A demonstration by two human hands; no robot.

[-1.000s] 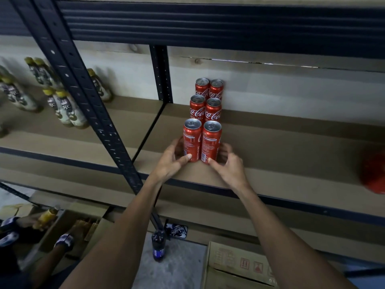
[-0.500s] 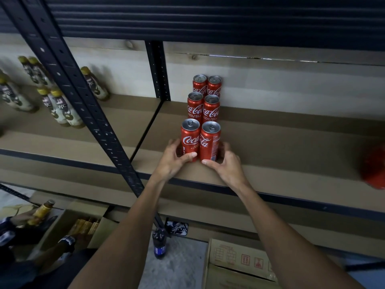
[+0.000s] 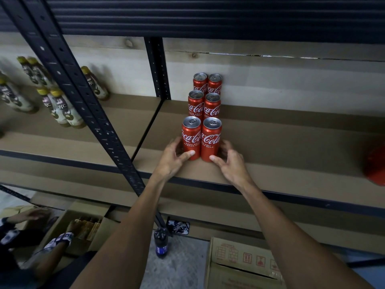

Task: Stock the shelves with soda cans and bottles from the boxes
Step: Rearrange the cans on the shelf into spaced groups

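Note:
Several red Coca-Cola cans stand in two columns on the brown shelf (image 3: pixel 281 155). My left hand (image 3: pixel 173 158) grips the base of the front left can (image 3: pixel 191 136), thumb on its front. My right hand (image 3: pixel 231 163) grips the base of the front right can (image 3: pixel 210 138). Both front cans stand upright, touching each other, with their logos facing me. Behind them are a middle pair of cans (image 3: pixel 204 105) and a back pair (image 3: pixel 207 83) against the wall.
Yellow-capped bottles (image 3: pixel 62 107) stand on the left shelf bay behind a dark upright post (image 3: pixel 87 105). A blurred red object (image 3: pixel 375 163) sits at the shelf's right. Below are a cardboard box (image 3: pixel 239 261), a dark bottle (image 3: pixel 160 243) on the floor, and another person's hands (image 3: pixel 60 240) at an open box (image 3: pixel 87 226).
The two front cans have been turned so their logos face me. The other person at lower left has put down the bottle they held.

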